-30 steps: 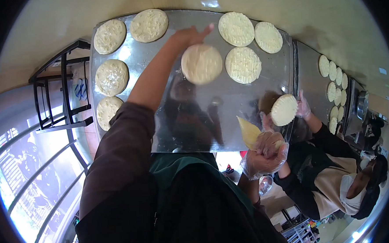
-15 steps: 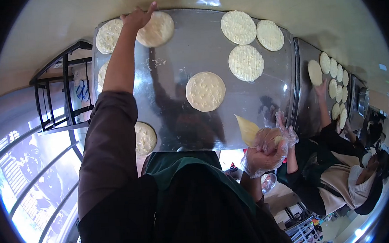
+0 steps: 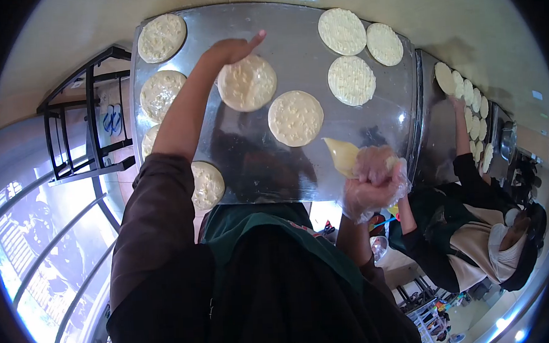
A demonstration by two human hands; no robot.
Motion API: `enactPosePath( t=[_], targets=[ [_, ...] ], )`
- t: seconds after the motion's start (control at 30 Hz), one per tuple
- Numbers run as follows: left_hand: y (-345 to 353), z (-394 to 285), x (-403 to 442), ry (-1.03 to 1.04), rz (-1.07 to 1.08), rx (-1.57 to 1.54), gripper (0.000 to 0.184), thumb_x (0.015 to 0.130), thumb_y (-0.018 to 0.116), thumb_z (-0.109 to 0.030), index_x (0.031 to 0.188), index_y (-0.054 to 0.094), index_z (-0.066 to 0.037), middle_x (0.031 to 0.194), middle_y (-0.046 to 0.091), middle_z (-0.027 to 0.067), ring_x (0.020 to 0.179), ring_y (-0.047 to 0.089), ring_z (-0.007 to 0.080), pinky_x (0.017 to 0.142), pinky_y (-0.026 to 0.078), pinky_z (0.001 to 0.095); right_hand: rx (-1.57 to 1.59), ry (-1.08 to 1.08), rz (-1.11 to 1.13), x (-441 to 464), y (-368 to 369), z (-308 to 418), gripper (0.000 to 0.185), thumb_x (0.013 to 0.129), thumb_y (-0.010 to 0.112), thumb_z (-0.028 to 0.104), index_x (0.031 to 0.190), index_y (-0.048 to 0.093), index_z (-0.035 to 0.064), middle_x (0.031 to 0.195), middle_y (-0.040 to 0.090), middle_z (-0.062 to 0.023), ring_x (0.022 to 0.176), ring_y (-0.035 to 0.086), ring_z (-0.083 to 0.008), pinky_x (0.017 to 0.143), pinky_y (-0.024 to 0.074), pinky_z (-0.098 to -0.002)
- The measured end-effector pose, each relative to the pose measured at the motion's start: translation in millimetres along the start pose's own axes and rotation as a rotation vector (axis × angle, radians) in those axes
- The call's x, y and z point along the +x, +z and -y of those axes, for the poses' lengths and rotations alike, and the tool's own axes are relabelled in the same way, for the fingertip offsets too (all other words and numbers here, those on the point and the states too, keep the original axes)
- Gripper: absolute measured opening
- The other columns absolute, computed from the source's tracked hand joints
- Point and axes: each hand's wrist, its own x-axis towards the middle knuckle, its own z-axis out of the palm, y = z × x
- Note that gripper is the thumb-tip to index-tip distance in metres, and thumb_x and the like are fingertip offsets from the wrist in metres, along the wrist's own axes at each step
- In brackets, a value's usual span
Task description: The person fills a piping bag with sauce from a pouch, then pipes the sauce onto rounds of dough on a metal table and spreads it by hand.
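My left hand (image 3: 236,49), bare, lies at the far edge of a pale flat dough round (image 3: 247,84), touching it; one digit sticks out to the right and the other fingertips are hidden. In a clear plastic glove, my right hand (image 3: 374,182) grips a piping bag (image 3: 343,157) of pale yellow filling, its tip pointing up and left. Just beyond that tip sits another dough round (image 3: 295,118) with lumpy topping. Both rounds rest on the shiny metal table (image 3: 256,172).
Topped rounds (image 3: 162,39) line the table's left side; three ridged rounds (image 3: 352,80) lie at the right. A co-worker (image 3: 476,235) stands close on my right, one hand holding a round (image 3: 445,79) over a second table. A black metal frame (image 3: 92,119) stands left.
My left hand has drawn the dough round from the far edge toward me and rightward, beside the middle round. The piping bag has risen slightly in view, its tip nearer that round.
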Motion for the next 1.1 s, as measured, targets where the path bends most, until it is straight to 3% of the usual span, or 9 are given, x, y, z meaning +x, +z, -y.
enactPosePath(
  t=[0.2, 0.3, 0.5, 0.6, 0.7, 0.8, 1.0, 1.07, 1.1],
  targets=[
    [20, -22, -55, -0.086, 0.248, 0.093, 0.099, 0.080, 0.007, -0.078, 0.113, 0.060, -0.001, 0.117, 0.057, 0.0239, 0.113, 0.051, 0.0363, 0.098, 0.036, 0.0429, -0.066, -0.014, -0.005, 0, 15, -22, 0.039, 0.090, 0.041, 0.031, 0.056, 0.031, 0.0150, 0.053, 0.028, 0.0018, 0.044, 0.025, -0.0084, 0.044, 0.0223, -0.0242],
    [60, -38, -29, 0.125, -0.034, 0.241, 0.095, 0.080, 0.014, -0.078, 0.119, 0.057, -0.003, 0.118, 0.055, 0.0245, 0.113, 0.052, 0.0364, 0.097, 0.038, 0.0428, -0.090, -0.015, 0.014, -2, 17, -27, 0.038, 0.091, 0.040, 0.029, 0.057, 0.031, 0.0145, 0.054, 0.028, 0.0017, 0.045, 0.025, -0.0085, 0.044, 0.0226, -0.0243],
    [81, -87, -47, 0.040, 0.158, 0.003, 0.094, 0.079, 0.023, -0.079, 0.126, 0.051, -0.002, 0.127, 0.049, 0.0226, 0.119, 0.045, 0.0404, 0.098, 0.033, 0.0571, -0.089, 0.008, 0.018, 0, 13, -36, 0.039, 0.094, 0.037, 0.029, 0.058, 0.030, 0.0137, 0.054, 0.028, 0.0014, 0.046, 0.025, -0.0088, 0.045, 0.0232, -0.0247],
    [83, -75, -59, 0.023, 0.188, -0.038, 0.092, 0.080, 0.025, -0.078, 0.126, 0.050, -0.003, 0.125, 0.051, 0.0223, 0.118, 0.047, 0.0386, 0.098, 0.033, 0.0554, -0.109, 0.011, 0.031, -3, 13, -36, 0.040, 0.094, 0.037, 0.031, 0.059, 0.030, 0.0134, 0.055, 0.027, 0.0005, 0.046, 0.025, -0.0092, 0.045, 0.0233, -0.0247],
    [87, -75, -74, 0.308, -0.053, 0.007, 0.088, 0.084, 0.022, -0.073, 0.116, 0.053, 0.003, 0.113, 0.058, 0.0219, 0.110, 0.053, 0.0370, 0.094, 0.040, 0.0431, -0.146, -0.023, 0.023, -5, 12, -42, 0.041, 0.094, 0.036, 0.031, 0.058, 0.029, 0.0129, 0.055, 0.027, -0.0001, 0.046, 0.024, -0.0098, 0.045, 0.0232, -0.0248],
    [104, -84, -63, 0.325, 0.108, -0.299, 0.084, 0.087, 0.022, -0.070, 0.114, 0.053, 0.003, 0.108, 0.060, 0.0218, 0.102, 0.057, 0.0382, 0.091, 0.041, 0.0439, -0.360, -0.107, -0.013, -10, 14, -40, 0.032, 0.091, 0.039, 0.022, 0.062, 0.033, 0.0096, 0.056, 0.028, -0.0009, 0.047, 0.028, -0.0115, 0.046, 0.0273, -0.0257],
    [118, -85, -99, 0.228, -0.264, -0.238, 0.074, 0.091, 0.026, -0.063, 0.108, 0.051, 0.004, 0.107, 0.058, 0.0233, 0.095, 0.059, 0.0358, 0.086, 0.044, 0.0426, -0.554, -0.130, -0.064, -13, 8, -39, 0.037, 0.092, 0.038, 0.028, 0.059, 0.031, 0.0119, 0.054, 0.028, 0.0001, 0.046, 0.025, -0.0100, 0.044, 0.0232, -0.0246],
    [150, -86, -141, 0.038, -0.150, -0.744, 0.067, 0.092, 0.029, -0.059, 0.106, 0.049, 0.003, 0.107, 0.058, 0.0224, 0.098, 0.059, 0.0326, 0.085, 0.044, 0.0419, -0.510, -0.124, -0.052, -18, -8, -44, 0.032, 0.091, 0.041, 0.024, 0.063, 0.034, 0.0099, 0.057, 0.033, -0.0012, 0.046, 0.029, -0.0105, 0.043, 0.0252, -0.0253],
    [167, -83, -151, -0.075, 0.342, -1.068, 0.058, 0.094, 0.033, -0.055, 0.104, 0.049, 0.000, 0.108, 0.058, 0.0187, 0.101, 0.058, 0.0283, 0.088, 0.043, 0.0428, -0.447, -0.123, -0.034, -27, -30, -51, 0.024, 0.090, 0.044, 0.018, 0.069, 0.039, 0.0071, 0.060, 0.038, -0.0028, 0.047, 0.034, -0.0115, 0.043, 0.0284, -0.0264]
  ],
)
